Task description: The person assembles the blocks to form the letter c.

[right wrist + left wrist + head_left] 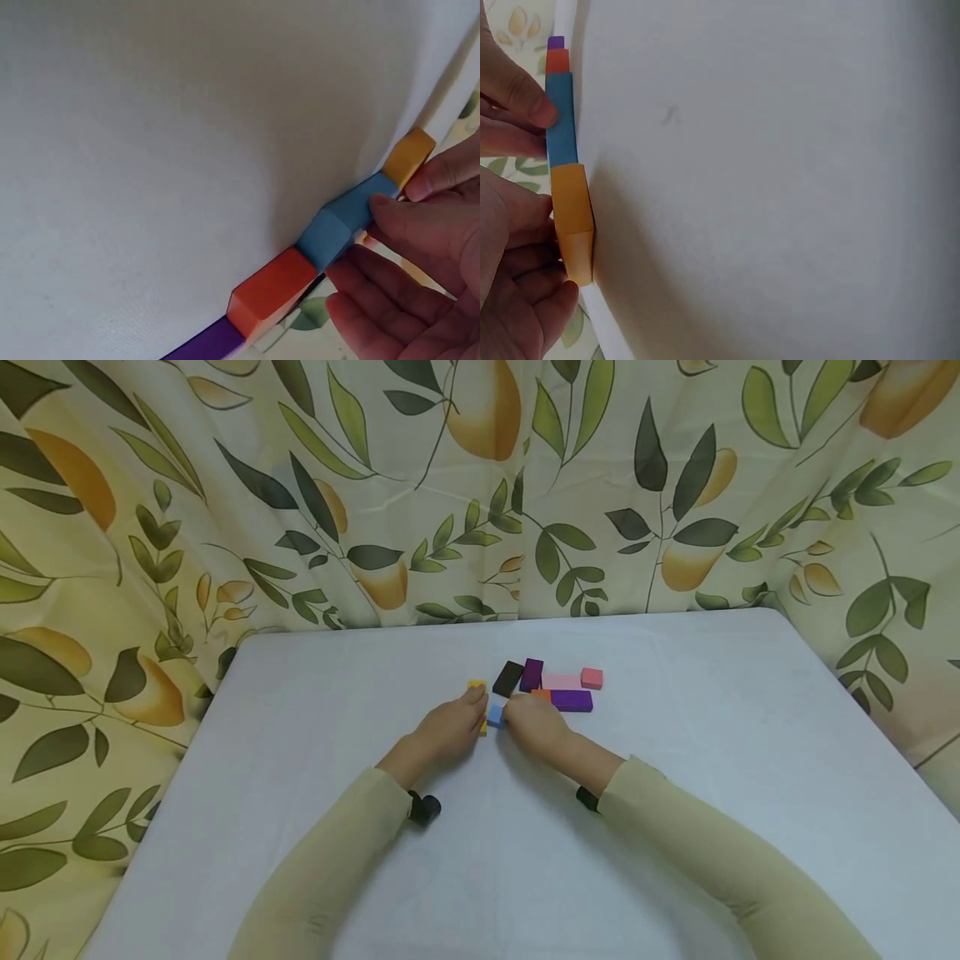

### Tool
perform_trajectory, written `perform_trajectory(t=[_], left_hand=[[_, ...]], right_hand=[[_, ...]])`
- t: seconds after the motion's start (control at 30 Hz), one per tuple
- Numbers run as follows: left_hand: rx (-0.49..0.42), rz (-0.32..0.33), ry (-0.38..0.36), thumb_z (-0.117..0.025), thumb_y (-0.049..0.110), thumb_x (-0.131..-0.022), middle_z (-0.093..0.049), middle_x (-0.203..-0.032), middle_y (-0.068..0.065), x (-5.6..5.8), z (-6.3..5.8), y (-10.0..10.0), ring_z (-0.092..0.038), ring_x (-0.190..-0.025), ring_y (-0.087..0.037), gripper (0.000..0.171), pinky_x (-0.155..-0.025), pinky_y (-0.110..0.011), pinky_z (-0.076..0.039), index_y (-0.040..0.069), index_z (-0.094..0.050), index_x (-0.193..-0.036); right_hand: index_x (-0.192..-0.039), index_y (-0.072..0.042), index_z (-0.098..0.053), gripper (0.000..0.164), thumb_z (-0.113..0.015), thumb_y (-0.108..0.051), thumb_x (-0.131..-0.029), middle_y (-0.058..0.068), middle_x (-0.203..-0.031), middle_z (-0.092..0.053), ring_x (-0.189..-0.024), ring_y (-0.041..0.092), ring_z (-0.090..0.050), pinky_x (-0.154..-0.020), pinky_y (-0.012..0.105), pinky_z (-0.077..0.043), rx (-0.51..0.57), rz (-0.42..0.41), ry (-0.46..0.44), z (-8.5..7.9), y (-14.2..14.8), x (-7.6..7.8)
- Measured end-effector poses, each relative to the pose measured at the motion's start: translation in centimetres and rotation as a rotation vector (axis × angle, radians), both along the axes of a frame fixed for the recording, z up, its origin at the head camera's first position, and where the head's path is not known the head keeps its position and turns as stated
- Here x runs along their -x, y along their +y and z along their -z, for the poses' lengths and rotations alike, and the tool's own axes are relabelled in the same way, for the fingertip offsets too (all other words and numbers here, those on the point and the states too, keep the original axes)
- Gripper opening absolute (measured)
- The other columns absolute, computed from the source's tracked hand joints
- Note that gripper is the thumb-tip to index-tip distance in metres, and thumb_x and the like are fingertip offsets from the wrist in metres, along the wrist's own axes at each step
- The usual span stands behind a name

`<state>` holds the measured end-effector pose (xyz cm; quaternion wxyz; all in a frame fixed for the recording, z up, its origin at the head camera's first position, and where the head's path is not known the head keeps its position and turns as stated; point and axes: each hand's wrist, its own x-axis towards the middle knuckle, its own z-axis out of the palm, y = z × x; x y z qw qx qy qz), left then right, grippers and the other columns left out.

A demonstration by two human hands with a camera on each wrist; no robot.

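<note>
In the head view my left hand (453,722) reaches in from the left and grips a yellow block (571,199), its fingertips along the block's side and end. From the right, my right hand (536,724) pinches a blue block (349,217) between thumb and fingers. One end of the blue block is right up against the yellow one. An orange block (274,289) lines up at its other end, followed by a purple block (572,701). Part of the orange block is hidden behind the right hand in the head view.
Behind this row lie a black block (508,678), a dark purple block (532,674), a pale pink block (561,681) and a small coral block (592,678). All are on a white-covered table (675,693). A leaf-and-fruit patterned curtain (480,527) hangs behind the far edge.
</note>
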<state>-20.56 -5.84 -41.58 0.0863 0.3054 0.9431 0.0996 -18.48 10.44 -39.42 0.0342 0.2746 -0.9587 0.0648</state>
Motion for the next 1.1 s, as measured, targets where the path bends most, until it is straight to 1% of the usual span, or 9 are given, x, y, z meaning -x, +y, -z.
perform_trajectory(t=[0.13, 0.23, 0.37, 0.5, 0.6, 0.73, 0.87, 0.97, 1.1], left_hand=[[0.001, 0.021, -0.008, -0.034, 0.014, -0.099, -0.026, -0.147, -0.015, -0.8, 0.0, -0.3, -0.025, -0.133, -0.024, 0.043, -0.104, -0.035, -0.028, -0.005, -0.034, -0.139], [-0.006, 0.024, -0.013, -0.035, 0.014, -0.099, -0.026, -0.147, -0.015, -1.5, 0.0, -0.5, -0.025, -0.134, -0.024, 0.044, -0.104, -0.035, -0.028, -0.005, -0.034, -0.139], [-0.006, 0.014, -0.013, -0.035, 0.015, -0.099, -0.025, -0.148, -0.013, -2.4, 0.2, -0.5, -0.023, -0.134, -0.022, 0.044, -0.105, -0.033, -0.026, -0.004, -0.033, -0.139], [0.002, 0.038, -0.008, -0.036, 0.014, -0.099, -0.027, -0.147, -0.015, -3.4, 0.2, -0.3, -0.024, -0.134, -0.023, 0.044, -0.104, -0.033, -0.027, -0.006, -0.035, -0.138], [0.003, 0.051, 0.009, -0.038, 0.013, -0.098, -0.03, -0.145, -0.017, -4.2, 0.3, -0.3, -0.027, -0.133, -0.024, 0.043, -0.103, -0.034, -0.029, -0.008, -0.037, -0.136], [0.011, 0.042, 0.035, -0.04, 0.014, -0.098, -0.032, -0.144, -0.016, -5.1, 0.3, -0.2, -0.029, -0.132, -0.023, 0.043, -0.102, -0.034, -0.031, -0.007, -0.038, -0.135], [0.049, 0.073, 0.054, -0.042, 0.015, -0.097, -0.032, -0.144, -0.016, -6.2, 0.2, -0.2, -0.032, -0.13, -0.023, 0.044, -0.097, -0.033, -0.037, -0.006, -0.039, -0.136], [0.079, 0.095, 0.073, -0.043, 0.016, -0.097, -0.033, -0.143, -0.015, -6.9, 0.0, -0.1, -0.035, -0.129, -0.023, 0.044, -0.093, -0.031, -0.041, -0.005, -0.04, -0.135], [0.087, 0.089, 0.09, -0.043, 0.018, -0.097, -0.035, -0.143, -0.015, -7.6, -0.5, 0.0, -0.035, -0.129, -0.022, 0.044, -0.093, -0.03, -0.041, -0.005, -0.041, -0.135]], right_hand=[[-0.078, 0.0, -0.071, 0.009, -0.063, 0.001, -0.082, 0.009, -0.07, -0.062, -0.057, 0.014, -0.052, -0.058, 0.027, -0.051, 0.018, -0.02, -0.029, 0.0, 0.1, -0.9], [-0.078, -0.001, -0.072, 0.009, -0.064, 0.001, -0.081, 0.008, -0.068, -0.06, -0.056, 0.013, -0.05, -0.057, 0.026, -0.05, 0.027, -0.031, -0.044, -0.1, 0.2, -1.6], [-0.078, -0.001, -0.072, 0.007, -0.066, -0.001, -0.081, 0.007, -0.069, -0.061, -0.057, 0.013, -0.051, -0.061, 0.027, -0.051, 0.03, -0.04, -0.057, -0.4, 0.4, -2.2], [-0.082, -0.001, -0.073, 0.006, -0.069, -0.004, -0.081, 0.008, -0.074, -0.065, -0.06, 0.013, -0.056, -0.067, 0.027, -0.053, 0.023, -0.05, -0.096, -0.5, 0.7, -3.1], [-0.084, -0.002, -0.074, 0.006, -0.07, -0.005, -0.08, 0.007, -0.076, -0.066, -0.063, 0.014, -0.059, -0.069, 0.028, -0.053, 0.024, -0.054, -0.115, -0.5, 0.9, -3.8], [-0.083, -0.002, -0.074, 0.006, -0.071, -0.004, -0.079, 0.007, -0.077, -0.066, -0.066, 0.015, -0.06, -0.07, 0.028, -0.052, 0.03, -0.054, -0.105, -0.4, 1.1, -4.6], [-0.085, -0.002, -0.074, 0.008, -0.072, -0.004, -0.077, 0.007, -0.078, -0.067, -0.07, 0.016, -0.063, -0.07, 0.028, -0.052, 0.035, -0.06, -0.111, -0.3, 1.6, -5.6], [-0.086, -0.002, -0.074, 0.01, -0.074, -0.004, -0.076, 0.008, -0.08, -0.067, -0.075, 0.018, -0.065, -0.072, 0.029, -0.052, 0.052, -0.071, -0.118, -0.4, 1.8, -6.3], [-0.086, -0.001, -0.074, 0.01, -0.074, -0.004, -0.076, 0.008, -0.081, -0.068, -0.076, 0.019, -0.065, -0.072, 0.03, -0.052, 0.072, -0.076, -0.109, -0.5, 2.0, -6.9]])
